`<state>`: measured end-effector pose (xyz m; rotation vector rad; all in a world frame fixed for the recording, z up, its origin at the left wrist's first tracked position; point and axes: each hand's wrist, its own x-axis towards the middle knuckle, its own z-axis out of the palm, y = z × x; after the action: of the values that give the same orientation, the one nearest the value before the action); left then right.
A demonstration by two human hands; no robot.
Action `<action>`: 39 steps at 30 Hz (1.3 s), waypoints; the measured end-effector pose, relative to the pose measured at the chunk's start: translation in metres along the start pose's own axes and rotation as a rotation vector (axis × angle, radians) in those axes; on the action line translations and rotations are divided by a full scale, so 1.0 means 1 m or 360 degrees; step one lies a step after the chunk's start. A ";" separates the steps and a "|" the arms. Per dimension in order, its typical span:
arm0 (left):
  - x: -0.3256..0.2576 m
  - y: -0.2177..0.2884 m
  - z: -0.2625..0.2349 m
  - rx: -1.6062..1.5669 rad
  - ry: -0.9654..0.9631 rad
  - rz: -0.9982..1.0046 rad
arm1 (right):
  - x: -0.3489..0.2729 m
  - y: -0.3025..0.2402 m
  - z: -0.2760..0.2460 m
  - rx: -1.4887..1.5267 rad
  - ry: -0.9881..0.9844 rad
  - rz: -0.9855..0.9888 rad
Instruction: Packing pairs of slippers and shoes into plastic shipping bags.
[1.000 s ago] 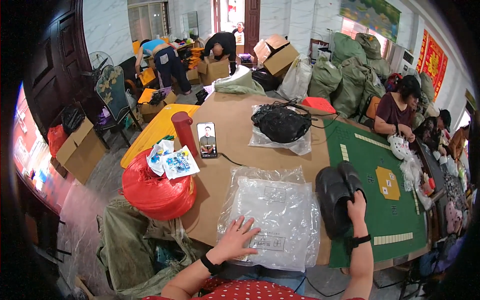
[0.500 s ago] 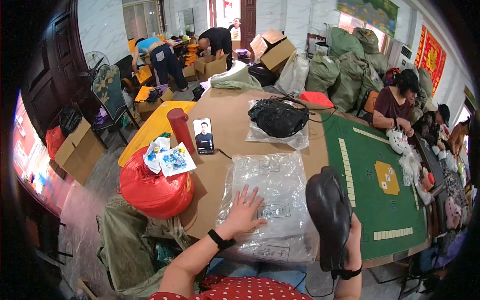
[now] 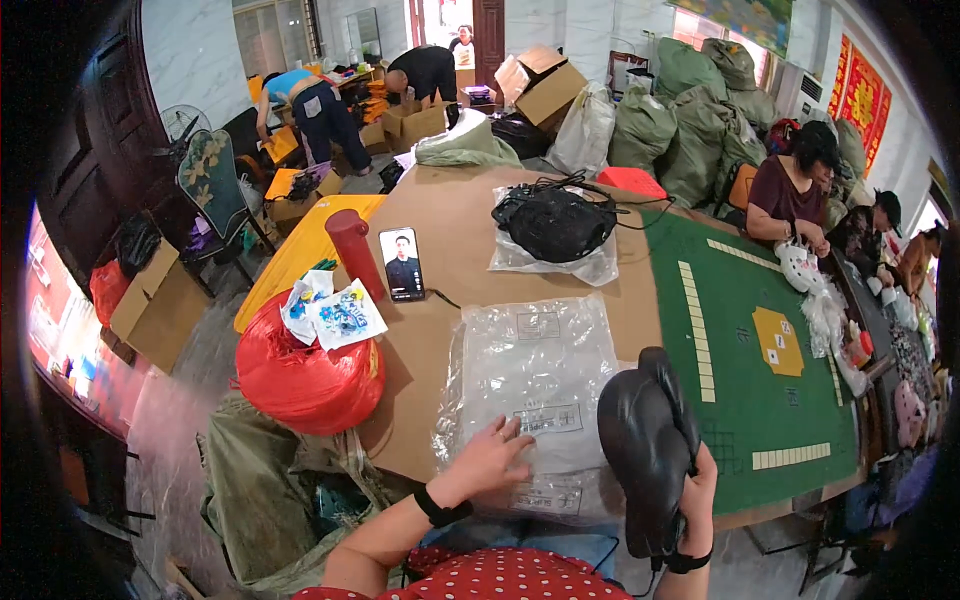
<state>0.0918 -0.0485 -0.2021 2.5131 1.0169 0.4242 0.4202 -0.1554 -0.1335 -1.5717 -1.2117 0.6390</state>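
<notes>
A flat stack of clear plastic bags (image 3: 535,385) with dark printing lies in front of me on the brown board. My left hand (image 3: 488,462) rests on its near left part, fingers slightly bent and apart, gripping nothing I can see. To the right of the stack, my right hand (image 3: 700,485) grips a glossy black leather-like item (image 3: 640,455) by its right side. This item is rounded and elongated, with a thin cord trailing below. Its exact kind is unclear, and it hides part of my right fingers. Both wrists wear black bands.
Farther back, a black bundle with straps (image 3: 556,222) lies on clear plastic. To the left are a phone (image 3: 402,265), a red flask (image 3: 355,252) and a red twine roll (image 3: 310,375) topped with small packets. A green game mat (image 3: 740,400) covers the right; people work beyond.
My left hand has slid toward me over the bags, its fingers now more bent. The black item in my right hand has shifted slightly left and lower.
</notes>
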 end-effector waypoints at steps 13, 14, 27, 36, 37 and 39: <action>0.025 -0.026 -0.025 -0.0478 0.0440 -0.0472 | 0.000 -0.070 0.021 0.1900 0.0168 0.0755; 0.024 -0.027 -0.023 -0.0445 0.0460 -0.0377 | -0.003 -0.070 0.023 0.1816 0.0125 0.0676; 0.028 -0.027 -0.026 -0.0836 0.0344 -0.0684 | -0.026 -0.131 0.019 0.0474 -0.0137 -0.0015; 0.039 -0.028 -0.026 -0.0927 0.0502 -0.0651 | 0.039 -0.048 0.017 0.0013 -0.1192 -0.0283; 0.039 -0.029 -0.027 -0.0920 0.0461 -0.0658 | 0.039 -0.046 0.017 0.0014 -0.1194 -0.0283; 0.039 -0.030 -0.028 -0.0873 0.0468 -0.0672 | 0.039 -0.043 0.015 -0.0115 -0.1231 -0.0258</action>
<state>0.0892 0.0064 -0.1863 1.7315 1.2902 0.8246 0.4049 -0.1142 -0.0929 -1.2881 -1.9193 1.1611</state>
